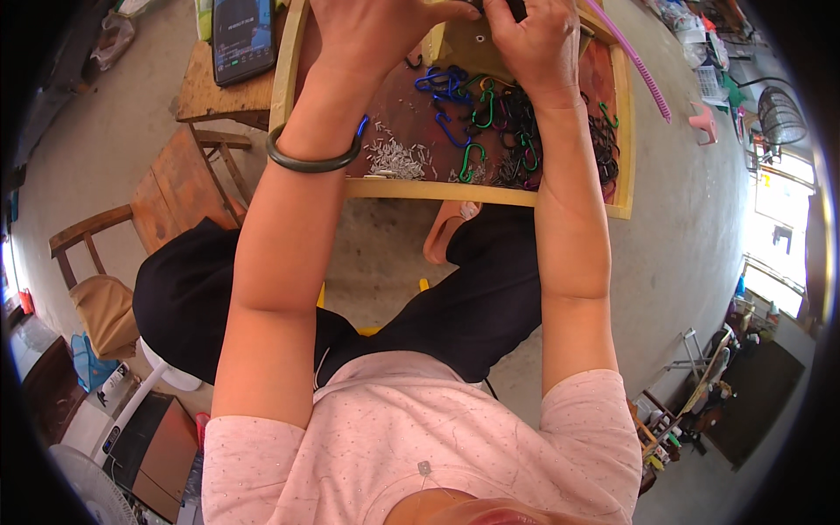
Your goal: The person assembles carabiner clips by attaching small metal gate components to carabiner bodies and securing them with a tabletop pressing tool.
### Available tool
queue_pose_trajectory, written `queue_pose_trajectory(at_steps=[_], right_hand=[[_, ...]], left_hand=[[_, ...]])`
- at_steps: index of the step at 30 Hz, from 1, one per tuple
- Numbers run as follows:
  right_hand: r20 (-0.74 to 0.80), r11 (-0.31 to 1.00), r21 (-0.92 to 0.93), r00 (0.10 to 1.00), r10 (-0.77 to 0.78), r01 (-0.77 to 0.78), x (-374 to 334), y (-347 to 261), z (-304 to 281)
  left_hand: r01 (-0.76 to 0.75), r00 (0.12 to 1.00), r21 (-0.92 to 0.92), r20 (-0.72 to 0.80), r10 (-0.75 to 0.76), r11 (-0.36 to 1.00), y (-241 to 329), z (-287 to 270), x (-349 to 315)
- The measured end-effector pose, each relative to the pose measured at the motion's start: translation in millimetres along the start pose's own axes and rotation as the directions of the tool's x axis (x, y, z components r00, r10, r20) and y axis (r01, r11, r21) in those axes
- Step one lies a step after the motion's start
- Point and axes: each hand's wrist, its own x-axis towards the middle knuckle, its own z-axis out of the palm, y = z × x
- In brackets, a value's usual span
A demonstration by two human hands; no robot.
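At the top edge, my left hand point(372, 33) reaches over a shallow wooden tray point(402, 187), its thumb stretched toward a small dark piece. My right hand point(541, 48) pinches at that same spot beside a yellowish metal block point(472, 45). The dark piece is mostly hidden, and the picture cuts off several fingertips. Below the hands lie blue carabiner clips point(444, 83), green carabiner clips point(472, 162) and a heap of black ones point(604, 149). A pile of small silvery pins point(398, 157) lies near the tray's front edge, between my forearms.
A phone point(243, 39) rests on a wooden stool point(223, 96) left of the tray. Nearer stands a wooden chair point(179, 179) with a brown cloth. A pink coiled cord point(639, 66) hangs over the tray's right side. A white fan point(87, 481) stands lower left.
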Motion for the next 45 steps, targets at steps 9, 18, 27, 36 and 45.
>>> queue_pose_trajectory(at_steps=[9,18,27,36,45], right_hand=[[-0.021,0.994,0.082,0.997,0.068,-0.066,-3.5,1.2,4.3],[0.0,0.942,-0.333,0.999,-0.032,0.03,1.2,-24.9,-0.1],[0.168,0.896,0.177,0.909,0.381,-0.408,2.0,1.0,-8.3],[0.279,0.85,0.179,0.854,0.439,-0.495,14.6,-2.8,-11.2],[0.224,0.873,0.223,0.895,0.387,-0.433,8.3,6.3,-0.9]], left_hand=[[0.007,1.0,-0.016,-0.02,-0.007,1.0,-1.5,2.6,-0.9],[0.001,1.0,0.016,0.003,-0.002,1.0,-2.5,0.7,-0.1],[-0.009,1.0,-0.005,-0.001,0.009,1.0,-2.8,-0.9,-0.3],[0.006,1.0,-0.01,-0.002,-0.006,1.0,-1.9,-2.7,2.2],[0.073,0.995,-0.042,0.075,-0.07,0.996,5.5,-12.8,6.0]])
